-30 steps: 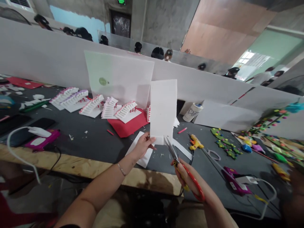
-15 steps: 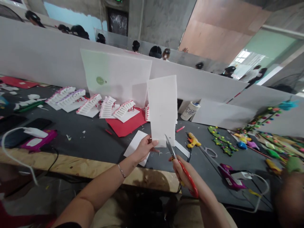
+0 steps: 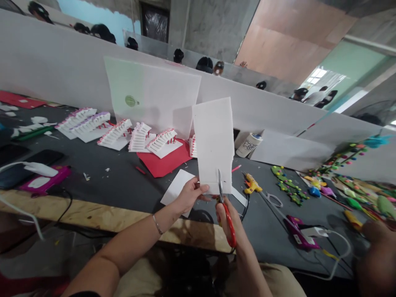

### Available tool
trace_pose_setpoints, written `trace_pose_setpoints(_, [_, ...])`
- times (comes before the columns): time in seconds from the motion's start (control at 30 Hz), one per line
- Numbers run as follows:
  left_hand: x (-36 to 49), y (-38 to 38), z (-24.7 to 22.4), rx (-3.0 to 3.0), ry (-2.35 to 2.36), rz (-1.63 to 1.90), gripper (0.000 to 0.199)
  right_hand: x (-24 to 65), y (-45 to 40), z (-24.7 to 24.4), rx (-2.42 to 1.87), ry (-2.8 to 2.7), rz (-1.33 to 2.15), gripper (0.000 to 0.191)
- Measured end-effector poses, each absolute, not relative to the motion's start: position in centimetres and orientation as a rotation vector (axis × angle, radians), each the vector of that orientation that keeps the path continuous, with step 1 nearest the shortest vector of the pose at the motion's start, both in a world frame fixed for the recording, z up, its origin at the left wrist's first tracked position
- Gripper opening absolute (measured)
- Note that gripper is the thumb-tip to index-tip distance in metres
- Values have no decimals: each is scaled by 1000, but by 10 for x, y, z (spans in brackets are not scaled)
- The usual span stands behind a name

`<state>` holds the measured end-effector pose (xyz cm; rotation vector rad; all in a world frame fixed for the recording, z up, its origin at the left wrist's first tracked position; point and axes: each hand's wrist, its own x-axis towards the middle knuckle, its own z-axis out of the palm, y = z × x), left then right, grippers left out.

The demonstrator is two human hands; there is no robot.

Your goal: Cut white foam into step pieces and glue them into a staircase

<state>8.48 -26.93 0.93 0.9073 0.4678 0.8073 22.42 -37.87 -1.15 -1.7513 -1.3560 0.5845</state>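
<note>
A tall white foam sheet (image 3: 213, 140) stands upright above the table, its lower left corner pinched in my left hand (image 3: 190, 194). My right hand (image 3: 230, 218) is wrapped round the red handles of a pair of scissors (image 3: 220, 181). The blades point up and lie across the sheet's lower part, near its bottom edge. Whether they are cutting into it cannot be made out. Below my left hand a white card (image 3: 176, 187) lies on the dark table.
Small white stair models (image 3: 114, 134) and red paper (image 3: 163, 162) lie behind to the left. A yellow glue gun (image 3: 252, 183), another pair of scissors (image 3: 274, 200) and a purple power strip (image 3: 298, 233) are right. A bottle (image 3: 248, 144) stands behind.
My right hand has moved left, and the scissors have turned more upright, with their blades now over the sheet's lower part. My left hand still holds the sheet's corner.
</note>
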Motion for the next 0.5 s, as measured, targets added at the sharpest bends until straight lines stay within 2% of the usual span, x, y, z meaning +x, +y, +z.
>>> trace_pose_setpoints(0.5, [86, -271, 7, 935, 454, 778, 63, 216, -382, -9, -1836, -1296, 521, 46])
